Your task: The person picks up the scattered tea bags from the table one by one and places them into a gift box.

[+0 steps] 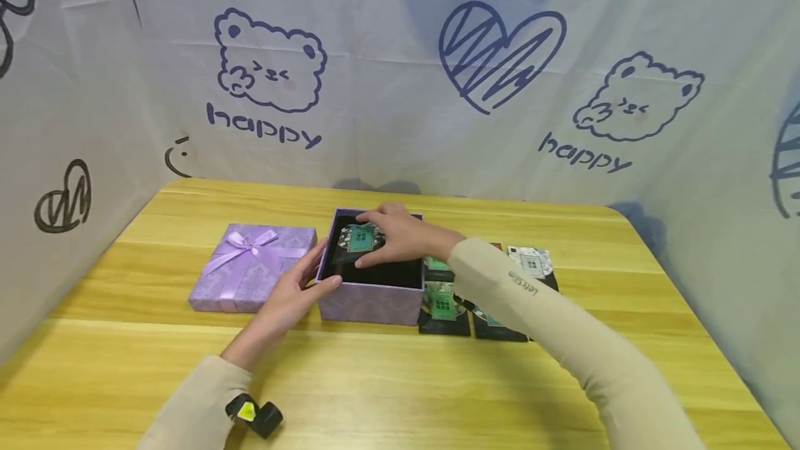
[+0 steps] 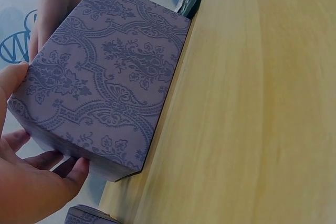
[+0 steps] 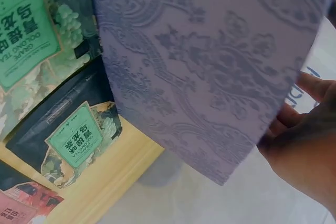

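A purple patterned gift box [image 1: 371, 304] stands lidless mid-table, its inside black. My left hand [image 1: 287, 304] holds its left side, with the thumb at the front rim; in the left wrist view the bent fingers [image 2: 50, 158] lie against the side wall. Over the opening, my right hand [image 1: 403, 231] grips a black tea packet [image 1: 361, 236] with a green label, thumb at its near edge and fingers at its far edge. The packet lies inside the rim by the box's left wall. In the right wrist view the box wall partly hides the right hand [image 3: 310, 135].
The purple lid [image 1: 250, 269] with a ribbon bow lies left of the box. Several tea packets lie to the right, among them a green-labelled one [image 1: 442, 305] close beside the box and a white-labelled one [image 1: 532, 264], partly under the right forearm. A printed cloth hangs behind.
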Motion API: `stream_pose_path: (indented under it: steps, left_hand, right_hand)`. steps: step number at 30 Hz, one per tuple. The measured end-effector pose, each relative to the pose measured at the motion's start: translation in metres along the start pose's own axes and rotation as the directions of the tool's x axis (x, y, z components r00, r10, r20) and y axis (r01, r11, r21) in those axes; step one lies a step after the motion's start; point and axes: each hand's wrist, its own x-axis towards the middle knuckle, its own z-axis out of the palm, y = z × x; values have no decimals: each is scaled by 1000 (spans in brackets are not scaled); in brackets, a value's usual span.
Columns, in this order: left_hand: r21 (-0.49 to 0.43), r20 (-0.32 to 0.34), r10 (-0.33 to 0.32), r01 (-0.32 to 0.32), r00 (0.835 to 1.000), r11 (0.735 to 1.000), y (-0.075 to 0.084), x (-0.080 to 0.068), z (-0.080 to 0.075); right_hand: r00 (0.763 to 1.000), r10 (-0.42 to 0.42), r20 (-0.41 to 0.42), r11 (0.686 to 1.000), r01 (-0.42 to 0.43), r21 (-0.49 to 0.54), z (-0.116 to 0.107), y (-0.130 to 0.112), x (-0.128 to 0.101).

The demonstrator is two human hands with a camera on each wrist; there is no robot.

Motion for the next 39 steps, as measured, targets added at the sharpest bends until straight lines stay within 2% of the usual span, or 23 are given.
stream_pose_path:
  steps: [7, 24, 31, 39]
  left_hand:
    - [-10, 5, 11, -11, 1000, 1000, 0, -1, 0]
    - [-26, 10, 24, -24, 1000, 999, -5, -1, 0]
    - [-16, 7, 19, -19, 1000, 1000, -5, 0, 1]
    - [-14, -1, 16, -16, 1000, 1000, -5, 0, 1]
  right_hand:
    - [1000, -9, 3, 997, 9, -71, 13, 1, 3]
    - [999, -51, -19, 995, 50, -86, 25, -3, 11]
    - [997, -42, -63, 999, 43, 14, 20, 3, 6]
    - [977, -67, -205, 976, 106, 188, 13, 8, -19]
